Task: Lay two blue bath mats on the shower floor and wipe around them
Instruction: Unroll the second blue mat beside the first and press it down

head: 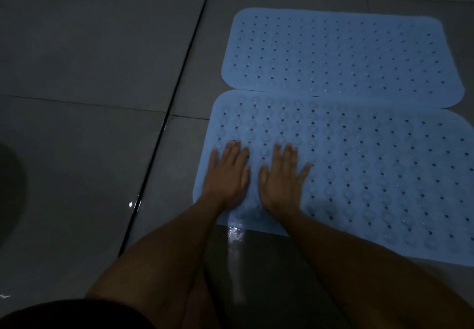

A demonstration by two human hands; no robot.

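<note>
Both mats down, near mat (359, 175) edge-to-edge with the far mat (341, 54); your left hand (227, 172) and right hand (283, 177) press flat, fingers spread, on its left end — laying looks finished, so next you need a cloth for the floor (89, 136) around it.

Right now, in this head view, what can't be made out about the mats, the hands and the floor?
- Near mat: its right end is cut off by the frame edge; the left hand and right hand hide part of it.
- Seam with the far mat: overlap or mere touch, cannot tell.
- Dark shape at the left edge: cropped, too dim to identify.
- Wiping cloth: none in view.
</note>
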